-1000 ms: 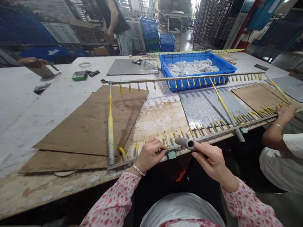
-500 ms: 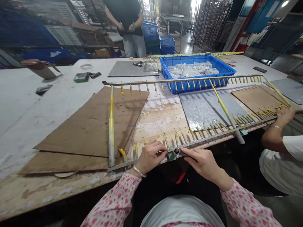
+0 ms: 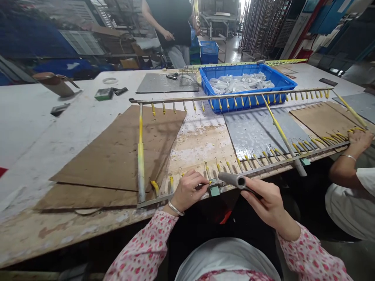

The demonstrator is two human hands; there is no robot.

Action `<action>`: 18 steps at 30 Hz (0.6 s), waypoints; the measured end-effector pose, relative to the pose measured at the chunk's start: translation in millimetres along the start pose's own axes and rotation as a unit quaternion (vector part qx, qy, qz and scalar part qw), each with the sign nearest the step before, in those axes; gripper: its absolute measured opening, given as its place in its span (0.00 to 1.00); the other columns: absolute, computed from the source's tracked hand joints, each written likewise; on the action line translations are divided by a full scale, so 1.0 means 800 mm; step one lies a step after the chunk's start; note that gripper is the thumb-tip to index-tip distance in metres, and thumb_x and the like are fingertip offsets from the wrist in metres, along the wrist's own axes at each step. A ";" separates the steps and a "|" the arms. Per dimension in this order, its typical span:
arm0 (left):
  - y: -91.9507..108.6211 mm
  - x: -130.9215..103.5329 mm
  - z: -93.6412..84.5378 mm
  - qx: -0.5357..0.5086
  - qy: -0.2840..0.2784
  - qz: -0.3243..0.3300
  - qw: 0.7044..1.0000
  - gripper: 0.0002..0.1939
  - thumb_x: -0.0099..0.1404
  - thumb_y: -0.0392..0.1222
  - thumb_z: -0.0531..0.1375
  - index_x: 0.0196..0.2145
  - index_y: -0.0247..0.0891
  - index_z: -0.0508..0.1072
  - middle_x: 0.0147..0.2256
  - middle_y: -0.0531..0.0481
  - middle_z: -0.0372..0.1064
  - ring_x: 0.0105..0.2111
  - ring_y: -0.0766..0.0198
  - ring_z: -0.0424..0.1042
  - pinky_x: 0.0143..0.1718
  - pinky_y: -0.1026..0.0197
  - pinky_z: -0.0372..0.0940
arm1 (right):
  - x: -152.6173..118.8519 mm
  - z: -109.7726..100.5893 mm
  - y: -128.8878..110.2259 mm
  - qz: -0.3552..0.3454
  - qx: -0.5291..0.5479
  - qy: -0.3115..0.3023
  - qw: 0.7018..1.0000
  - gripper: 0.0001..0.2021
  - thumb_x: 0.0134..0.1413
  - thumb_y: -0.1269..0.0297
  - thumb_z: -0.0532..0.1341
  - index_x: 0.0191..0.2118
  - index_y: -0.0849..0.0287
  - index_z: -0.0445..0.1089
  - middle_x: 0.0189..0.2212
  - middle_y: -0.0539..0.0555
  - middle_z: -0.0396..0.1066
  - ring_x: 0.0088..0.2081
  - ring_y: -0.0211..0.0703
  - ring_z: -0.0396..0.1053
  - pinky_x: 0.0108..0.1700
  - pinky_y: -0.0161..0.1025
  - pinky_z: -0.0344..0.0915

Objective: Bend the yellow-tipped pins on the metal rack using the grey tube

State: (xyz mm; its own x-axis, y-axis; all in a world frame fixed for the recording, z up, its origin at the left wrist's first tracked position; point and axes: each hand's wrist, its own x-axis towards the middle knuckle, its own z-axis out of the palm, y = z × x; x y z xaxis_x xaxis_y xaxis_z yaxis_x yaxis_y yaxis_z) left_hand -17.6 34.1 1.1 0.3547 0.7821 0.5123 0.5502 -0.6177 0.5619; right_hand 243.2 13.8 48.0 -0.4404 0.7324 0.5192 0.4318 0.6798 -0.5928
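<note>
A metal rack frame (image 3: 141, 156) lies across the table, with rows of yellow-tipped pegs along its long bars. At the near bar, my left hand (image 3: 190, 189) pinches a small yellow-ended piece between thumb and fingertips, beside a green clamp (image 3: 215, 190). To the right of it, my right hand (image 3: 265, 199) is closed on a grey metal tool (image 3: 231, 179) with a round hollow head. The tool is held above the near bar, its cylinder pointing left.
Beyond the rack stands a blue crate (image 3: 249, 93) of clear plastic pieces. Cardboard (image 3: 117, 152) lies at left. A co-worker's hand (image 3: 359, 142) touches the rack's right end. Another person (image 3: 172, 27) stands across the table (image 3: 26, 136).
My right hand has moved the tool up and right, off the near bar, and turned it. My left hand stays at the bar. The person across the table has shifted right.
</note>
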 end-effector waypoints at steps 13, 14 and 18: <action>-0.001 0.000 0.001 0.005 0.007 0.006 1.000 0.05 0.65 0.34 0.59 0.31 0.38 0.73 0.26 0.52 0.69 0.29 0.64 0.65 0.35 0.60 0.59 | -0.001 0.000 0.007 -0.006 -0.051 -0.041 0.998 0.14 0.67 0.63 0.57 0.55 0.57 0.71 0.27 0.53 0.73 0.26 0.39 0.70 0.29 0.33 0.63; -0.001 0.000 0.001 0.004 0.005 0.005 1.000 0.06 0.65 0.34 0.59 0.31 0.38 0.73 0.26 0.52 0.69 0.29 0.64 0.65 0.34 0.60 0.59 | -0.001 0.000 0.008 -0.005 -0.076 -0.057 0.995 0.14 0.67 0.62 0.57 0.54 0.57 0.72 0.26 0.52 0.73 0.25 0.38 0.69 0.28 0.33 0.62; 0.000 0.001 0.000 0.006 0.003 0.001 1.000 0.06 0.65 0.35 0.58 0.30 0.37 0.73 0.26 0.51 0.70 0.29 0.64 0.65 0.34 0.60 0.60 | -0.001 -0.002 0.006 -0.005 -0.025 -0.025 0.999 0.16 0.66 0.65 0.58 0.58 0.55 0.68 0.31 0.54 0.75 0.28 0.39 0.71 0.32 0.34 0.65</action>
State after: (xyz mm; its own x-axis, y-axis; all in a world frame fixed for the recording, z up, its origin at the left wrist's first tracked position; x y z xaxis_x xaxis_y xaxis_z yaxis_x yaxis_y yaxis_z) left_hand -17.2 34.4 1.8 0.3515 0.7810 0.5162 0.5592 -0.6174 0.5532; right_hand 247.1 16.3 45.5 -0.4835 0.7241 0.4919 0.4657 0.6886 -0.5559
